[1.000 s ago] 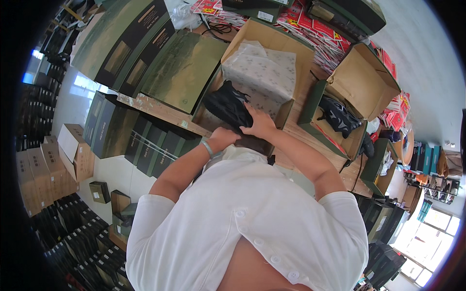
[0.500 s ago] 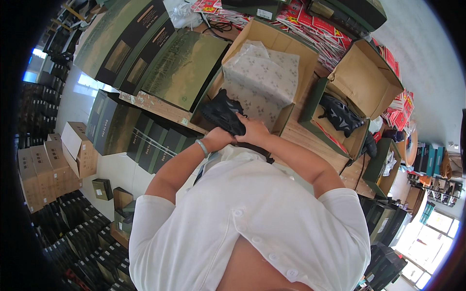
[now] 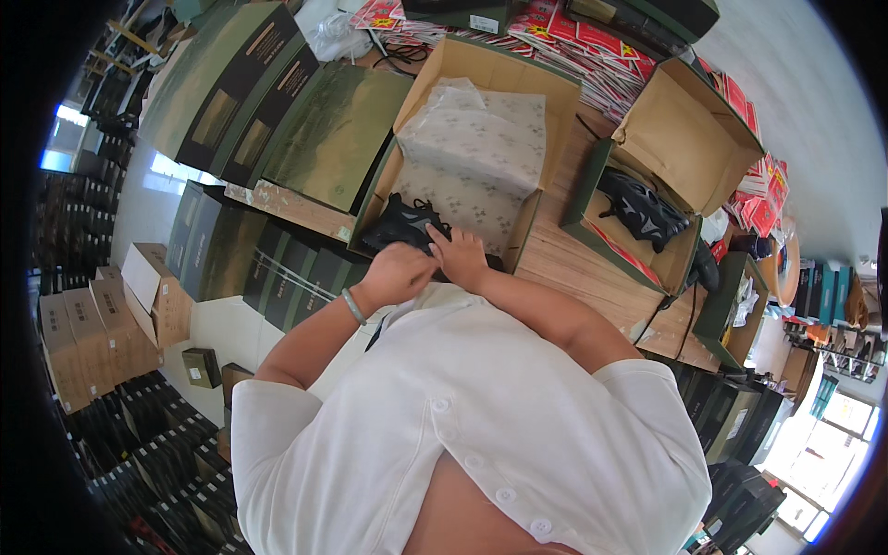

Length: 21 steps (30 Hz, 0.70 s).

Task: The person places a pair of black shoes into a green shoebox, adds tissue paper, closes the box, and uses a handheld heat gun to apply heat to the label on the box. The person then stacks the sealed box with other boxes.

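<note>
A black sports shoe (image 3: 400, 222) lies in the near left corner of an open shoebox (image 3: 529, 242) in front of me. Its laces face up. My left hand (image 3: 400, 274) is curled at the shoe's near side, its fingertips bunched close to my right hand; whatever they pinch is hidden. My right hand (image 3: 462, 258) comes over the box's near edge, with its forefinger and thumb at the shoe's right end. Patterned white tissue paper (image 3: 481, 139) lines the box and rises over its far side.
To the right, a second open shoebox (image 3: 581, 231) holds black shoes (image 3: 646, 211). Closed green shoeboxes (image 3: 324, 139) stand on the left. Red printed cards (image 3: 592, 69) are heaped along the far side, beside a clear plastic bag (image 3: 335, 35). Brown cartons (image 3: 100, 333) sit at lower left.
The shoe has gone down and left into the box corner, tilting over. My left hand has shifted left and curled; my right hand has slid down and left along the shoe.
</note>
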### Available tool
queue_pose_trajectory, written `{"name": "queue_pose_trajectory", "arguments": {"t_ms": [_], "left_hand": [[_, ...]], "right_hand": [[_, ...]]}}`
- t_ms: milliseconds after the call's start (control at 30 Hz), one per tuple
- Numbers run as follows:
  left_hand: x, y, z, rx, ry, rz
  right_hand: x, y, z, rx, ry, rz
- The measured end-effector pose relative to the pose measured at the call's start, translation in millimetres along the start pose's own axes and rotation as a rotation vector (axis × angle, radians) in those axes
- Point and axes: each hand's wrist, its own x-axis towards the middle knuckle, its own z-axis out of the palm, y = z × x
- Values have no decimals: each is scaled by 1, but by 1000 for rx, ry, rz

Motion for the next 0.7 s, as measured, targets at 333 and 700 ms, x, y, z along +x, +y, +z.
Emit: {"name": "queue_pose_trajectory", "arguments": {"t_ms": [333,700], "left_hand": [[-22,-4,66,285,189,-184],[-12,10,72,289,233,-290]], "right_hand": [[-41,58,-88,609,563,191],[-126,375,-184,-481,276,882]]}}
